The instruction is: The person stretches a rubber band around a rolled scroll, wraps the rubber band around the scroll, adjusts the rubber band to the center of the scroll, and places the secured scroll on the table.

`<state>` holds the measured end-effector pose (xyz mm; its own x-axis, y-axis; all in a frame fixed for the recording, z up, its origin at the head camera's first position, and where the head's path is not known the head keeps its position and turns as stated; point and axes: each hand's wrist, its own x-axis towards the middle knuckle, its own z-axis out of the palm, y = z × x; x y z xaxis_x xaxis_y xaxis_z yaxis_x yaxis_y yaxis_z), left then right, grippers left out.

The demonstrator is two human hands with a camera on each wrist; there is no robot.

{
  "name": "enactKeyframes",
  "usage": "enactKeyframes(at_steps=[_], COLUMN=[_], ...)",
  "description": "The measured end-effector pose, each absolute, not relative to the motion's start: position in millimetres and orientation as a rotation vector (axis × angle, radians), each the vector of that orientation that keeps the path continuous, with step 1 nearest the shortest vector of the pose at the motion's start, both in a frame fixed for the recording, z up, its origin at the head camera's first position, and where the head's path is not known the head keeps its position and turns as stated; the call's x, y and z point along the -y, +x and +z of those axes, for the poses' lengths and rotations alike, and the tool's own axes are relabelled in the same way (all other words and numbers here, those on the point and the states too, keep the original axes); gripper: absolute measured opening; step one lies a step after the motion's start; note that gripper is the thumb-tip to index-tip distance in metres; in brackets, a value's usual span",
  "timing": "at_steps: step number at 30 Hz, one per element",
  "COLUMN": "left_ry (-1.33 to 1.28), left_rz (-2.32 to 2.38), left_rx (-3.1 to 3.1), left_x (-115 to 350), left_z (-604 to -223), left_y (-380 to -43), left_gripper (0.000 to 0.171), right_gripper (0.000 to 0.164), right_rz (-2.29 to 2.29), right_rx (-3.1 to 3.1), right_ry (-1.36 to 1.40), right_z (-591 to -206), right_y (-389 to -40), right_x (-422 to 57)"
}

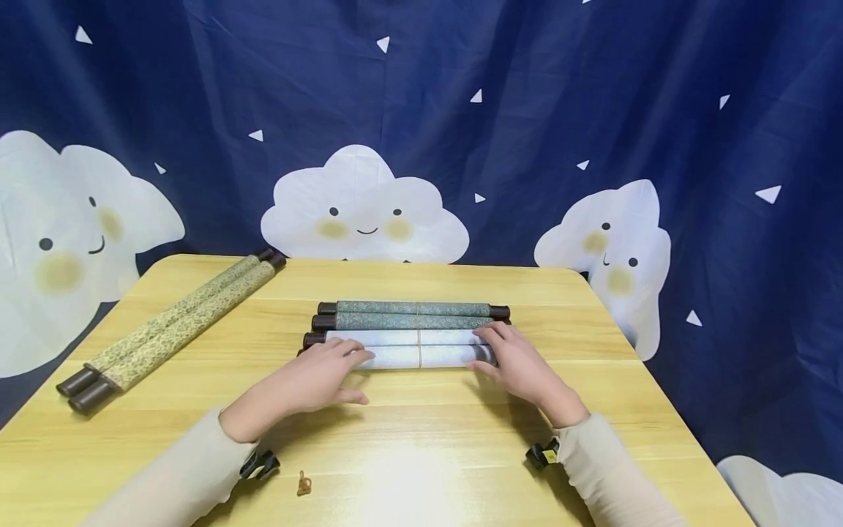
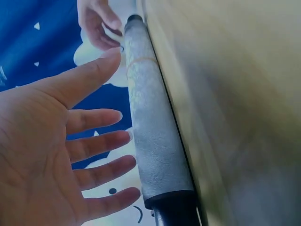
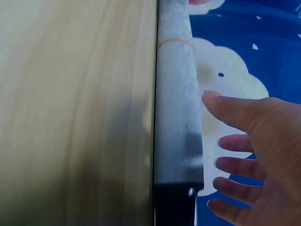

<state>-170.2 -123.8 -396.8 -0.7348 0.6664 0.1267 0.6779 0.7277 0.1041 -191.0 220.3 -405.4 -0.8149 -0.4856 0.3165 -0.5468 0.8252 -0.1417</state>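
- Curtain (image 1: 527, 58): dk blue, behind table, w/ white triangles.
- Table (image 1: 421, 285): lt wood top, everything below lies on or over it.
- Clouds (image 1: 365, 194): printed on curtain, white, smiley.
- Sleeves (image 1: 178, 476): beige, both arms, coming in from bottom L & R.
- Yellow scrolls (image 1: 187, 329): pair side by side at table's L, slanted, dk end knobs, well apart from the rest.
- White scrolls (image 1: 402, 356): pair, mid-table, lying crosswise btwn the hands, dk knobs at ends.
- Teal scrolls (image 1: 395, 320): pair just behind the white ones, parallel, dk knobs too.
- L hand (image 1: 309, 377): at L end of white pair, fingers spread & loosely extended, no grip; wrist view has fingertips right beside the roll, contact can't tell.
- R hand (image 1: 523, 366): at R end, same pose, thumb out, fingers apart, nothing gripped; touching or not, can't tell.
- Wrist cams (image 1: 261, 465): small, blk, one per wrist; R one w/ yellow patch.
- Band (image 1: 419, 356): thin, tan, round white pair approx mid-length; similar line across teal pair.
- Brown bit (image 1: 304, 484): tiny, loopy, nr table front, just R of L cam.
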Motion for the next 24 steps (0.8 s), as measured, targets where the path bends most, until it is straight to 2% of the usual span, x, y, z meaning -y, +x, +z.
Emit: enactKeyframes(at_steps=[13,24], left_ry=[-1.292,-1.416], left_rz=[-0.314,-0.397], left_rx=[2.851,2.808], left_x=[157,176], left_z=[-401,-407], left_y=[-132,-112], left_gripper=[0.065,0.063], right_gripper=[0.05,0.049], right_rz=[0.284,0.36], right_rx=[2.704,2.699], right_ry=[0.893,1.184], right_z=[-407,-403], right_y=[-182,-157], right_x=[-195,-141])
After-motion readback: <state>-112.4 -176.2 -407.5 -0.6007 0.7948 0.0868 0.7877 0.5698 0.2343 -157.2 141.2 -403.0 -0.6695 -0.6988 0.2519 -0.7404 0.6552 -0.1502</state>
